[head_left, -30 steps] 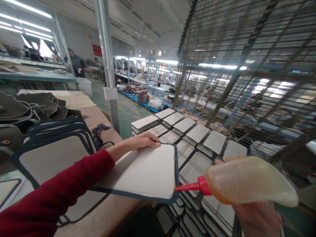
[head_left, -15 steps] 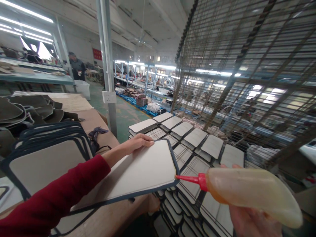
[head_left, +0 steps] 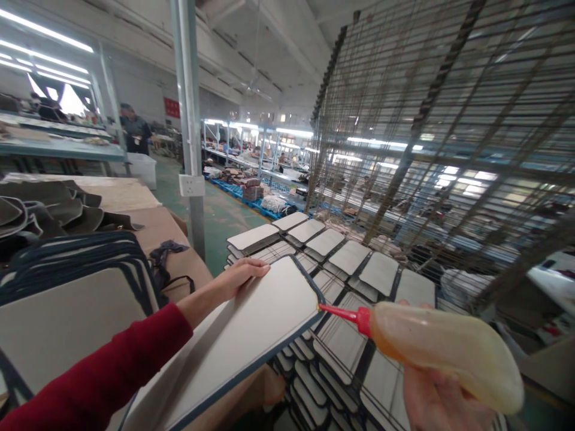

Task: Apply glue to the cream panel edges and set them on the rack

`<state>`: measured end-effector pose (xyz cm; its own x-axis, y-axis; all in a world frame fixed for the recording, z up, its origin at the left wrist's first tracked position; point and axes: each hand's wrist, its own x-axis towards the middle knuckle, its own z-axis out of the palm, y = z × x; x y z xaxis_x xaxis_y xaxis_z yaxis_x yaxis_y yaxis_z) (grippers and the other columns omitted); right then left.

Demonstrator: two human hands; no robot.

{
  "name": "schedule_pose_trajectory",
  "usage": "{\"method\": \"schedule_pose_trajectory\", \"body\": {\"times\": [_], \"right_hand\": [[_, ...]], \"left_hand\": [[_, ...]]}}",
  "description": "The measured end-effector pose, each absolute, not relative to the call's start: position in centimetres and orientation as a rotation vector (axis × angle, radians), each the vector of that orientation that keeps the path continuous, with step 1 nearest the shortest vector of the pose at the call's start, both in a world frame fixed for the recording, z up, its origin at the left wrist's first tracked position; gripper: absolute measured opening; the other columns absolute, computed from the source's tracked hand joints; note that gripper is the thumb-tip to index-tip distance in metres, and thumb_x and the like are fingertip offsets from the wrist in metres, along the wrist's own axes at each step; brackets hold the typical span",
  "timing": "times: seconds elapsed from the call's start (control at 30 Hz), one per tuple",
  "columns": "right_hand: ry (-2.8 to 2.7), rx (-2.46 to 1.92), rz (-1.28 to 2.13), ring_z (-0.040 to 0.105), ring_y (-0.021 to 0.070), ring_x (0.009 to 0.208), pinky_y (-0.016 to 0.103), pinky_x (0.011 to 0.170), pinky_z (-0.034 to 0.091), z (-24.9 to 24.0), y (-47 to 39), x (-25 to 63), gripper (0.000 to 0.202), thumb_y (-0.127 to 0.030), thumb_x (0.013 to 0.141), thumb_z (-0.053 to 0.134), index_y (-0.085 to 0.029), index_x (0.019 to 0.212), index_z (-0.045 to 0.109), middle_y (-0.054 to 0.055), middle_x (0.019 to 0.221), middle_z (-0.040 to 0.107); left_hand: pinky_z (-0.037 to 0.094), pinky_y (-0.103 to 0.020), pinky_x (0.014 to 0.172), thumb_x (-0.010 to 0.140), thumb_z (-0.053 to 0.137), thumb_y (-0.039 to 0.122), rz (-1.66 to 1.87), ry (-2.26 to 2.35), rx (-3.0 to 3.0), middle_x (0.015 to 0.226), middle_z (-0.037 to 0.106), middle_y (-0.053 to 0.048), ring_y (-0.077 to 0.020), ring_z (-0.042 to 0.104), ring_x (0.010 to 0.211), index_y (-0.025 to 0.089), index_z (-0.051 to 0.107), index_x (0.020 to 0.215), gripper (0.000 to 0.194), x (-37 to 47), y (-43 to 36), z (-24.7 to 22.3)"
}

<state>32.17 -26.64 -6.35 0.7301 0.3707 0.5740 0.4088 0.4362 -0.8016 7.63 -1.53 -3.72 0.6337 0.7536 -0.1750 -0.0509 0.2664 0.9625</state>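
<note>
A white panel with a dark blue edge (head_left: 251, 317) slants across the lower middle, gripped at its top edge by my left hand (head_left: 242, 276). My right hand (head_left: 442, 389) is wrapped round a translucent squeeze bottle (head_left: 444, 347) with amber liquid inside. The bottle's red nozzle (head_left: 344, 313) points left, and its tip is at the panel's right corner. Similar edged panels (head_left: 67, 323) stand stacked at the left. More white panels (head_left: 350, 257) lie in rows on a wire rack beyond my hands.
Raised wire racks (head_left: 431, 120) fill the upper right. A metal post (head_left: 191, 120) with a socket box stands behind the brown table (head_left: 179, 263). Dark curved pieces (head_left: 67, 209) and a crumpled dark cloth (head_left: 168, 254) lie on it. A person (head_left: 135, 129) stands in the left background.
The panel has tilted more steeply, its lower left end dropping. My left hand has shifted slightly left and down; the bottle has moved left. The camera view has turned a little.
</note>
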Motion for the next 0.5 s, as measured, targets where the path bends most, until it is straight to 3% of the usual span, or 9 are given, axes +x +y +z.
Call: {"method": "schedule_pose_trajectory", "body": {"times": [0.13,0.3,0.43,0.5], "right_hand": [[-0.744,-1.135,0.008,0.038,0.0242,0.131,0.042,0.101,0.044,-6.3,-26.5,31.9,0.043,-0.032,0.081,0.063,-0.026,0.123,0.055,0.004,0.132,0.053],[-0.739,-1.084,0.104,0.052,0.0233,0.12,0.034,0.09,0.053,-5.4,-25.8,30.8,0.04,-0.029,0.082,0.058,-0.028,0.122,0.056,0.004,0.122,0.061],[-0.676,-0.967,0.119,0.049,0.0244,0.123,0.034,0.097,0.048,-3.6,-25.0,28.7,0.053,-0.023,0.072,0.069,-0.026,0.123,0.056,0.006,0.13,0.056],[-0.643,-0.95,0.067,0.045,0.0212,0.127,0.026,0.101,0.043,-3.0,-24.8,28.4,0.056,-0.022,0.066,0.074,-0.024,0.12,0.058,0.003,0.13,0.056]], "left_hand": [[0.043,-0.024,0.045,0.054,0.078,0.038,0.625,0.732,1.174,0.06,0.068,-0.005,-0.0173,0.061,0.05,0.013,0.065,0.069,0.032,7.6,-1.7,-4.0],[0.043,-0.025,0.044,0.051,0.079,0.037,0.654,0.748,1.142,0.057,0.068,-0.005,-0.0171,0.06,0.048,0.013,0.064,0.067,0.032,7.6,-2.0,-3.7],[0.043,-0.024,0.045,0.053,0.079,0.037,0.648,0.736,1.13,0.056,0.066,-0.003,-0.0167,0.06,0.048,0.013,0.063,0.066,0.031,7.5,-2.1,-3.7],[0.042,-0.024,0.044,0.054,0.079,0.036,0.64,0.727,1.112,0.055,0.065,-0.002,-0.0165,0.06,0.048,0.014,0.061,0.067,0.031,7.5,-2.1,-3.8]]}}
